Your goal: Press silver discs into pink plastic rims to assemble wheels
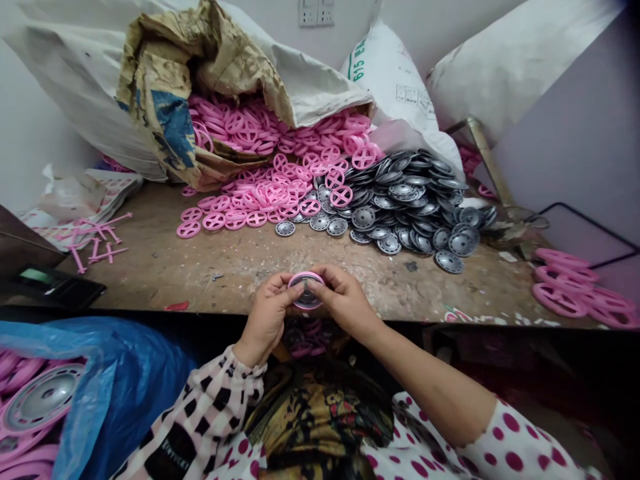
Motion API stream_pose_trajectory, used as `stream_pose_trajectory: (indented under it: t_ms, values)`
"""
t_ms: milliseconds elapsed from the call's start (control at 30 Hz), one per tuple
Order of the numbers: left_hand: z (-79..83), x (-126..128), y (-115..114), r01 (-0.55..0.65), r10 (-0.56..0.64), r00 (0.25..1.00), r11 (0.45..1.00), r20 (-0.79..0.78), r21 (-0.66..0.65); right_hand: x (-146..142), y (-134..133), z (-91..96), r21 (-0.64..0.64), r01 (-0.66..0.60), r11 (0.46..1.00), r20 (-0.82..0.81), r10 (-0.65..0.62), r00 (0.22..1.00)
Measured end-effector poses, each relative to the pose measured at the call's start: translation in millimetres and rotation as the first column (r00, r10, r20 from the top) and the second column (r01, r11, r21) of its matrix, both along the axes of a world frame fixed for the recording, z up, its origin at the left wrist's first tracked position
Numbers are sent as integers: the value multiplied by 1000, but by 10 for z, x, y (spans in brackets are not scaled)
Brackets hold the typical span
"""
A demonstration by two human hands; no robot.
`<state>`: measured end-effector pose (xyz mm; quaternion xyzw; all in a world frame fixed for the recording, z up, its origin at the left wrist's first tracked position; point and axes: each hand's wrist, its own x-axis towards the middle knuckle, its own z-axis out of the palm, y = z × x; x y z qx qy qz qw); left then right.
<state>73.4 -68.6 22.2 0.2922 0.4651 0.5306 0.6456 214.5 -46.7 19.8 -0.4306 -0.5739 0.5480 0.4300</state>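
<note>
Both hands meet at the table's front edge around one small toy wheel [307, 301], a pink ring with a grey hubcap disc inside it. My left hand [267, 310] grips its left side, thumb on the grey face. From the right, my right hand [347, 300] pinches the same wheel, its thumb also on the disc. The fingers behind the wheel are mostly hidden. Beyond the hands lie a heap of pink wheel rings [270, 190] and, to its right, a heap of grey hubcap discs [400, 200].
A large sack [155, 87] spills pink rings onto the wooden table [150, 273]. Pink rods [97, 240] and a dark device with a small screen [55, 283] lie left. Larger pink rings [560, 300] sit far right. A blue bag [135, 373] at lower left holds wheels.
</note>
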Motion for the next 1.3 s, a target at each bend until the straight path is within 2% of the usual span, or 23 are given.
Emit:
stream_pose_trajectory:
  t_ms: [100,233,400,500,567,633,700,767,867,933,1000,1067,1100,1167,1300]
  values:
    - [-14,-18,-12,-12,14,997,1000,-77,28,1,-5,-47,-34,-36,999,4,36,999]
    - [-10,-40,-9,23,-11,988,996,-154,80,67,16,-28,22,-129,991,81,126,989]
    - [-44,-13,-9,75,-71,987,997,-144,26,84,13,-87,48,-65,997,110,59,992]
    - [-61,-58,13,172,-177,968,984,-177,-42,109,-7,-152,9,-82,997,134,80,988]
    - [-52,-138,40,243,-255,942,967,-221,-77,147,-71,-161,33,-144,989,264,130,956]
    - [-29,-238,67,249,-264,930,964,-256,-91,188,-182,-139,102,-251,963,478,174,861]
    - [-11,-320,86,203,-219,938,975,-270,-86,221,-295,-103,158,-379,912,657,189,730]
    - [-19,-356,97,160,-172,945,985,-278,-65,248,-329,-75,196,-451,871,731,177,659]
    - [-101,-313,110,128,-136,954,991,-267,-44,319,-95,-77,282,-354,892,730,40,683]
    - [-191,-252,119,117,-126,953,992,-275,-48,410,240,-105,380,-227,897,742,-149,654]
    - [-284,-198,126,88,-92,946,996,-309,-25,526,626,-137,492,-119,862,779,-375,503]
    - [-355,-167,126,70,-61,937,997,-343,14,631,973,-165,540,10,842,798,-515,311]
    - [-380,-161,123,74,-58,933,997,-355,31,668,1111,-179,543,56,838,808,-539,239]
    - [-409,-164,112,92,-66,925,994,-375,52,699,1292,-213,505,86,859,843,-513,163]
    - [-429,-188,94,100,-65,911,993,-407,65,613,1303,-313,443,9,897,886,-439,146]
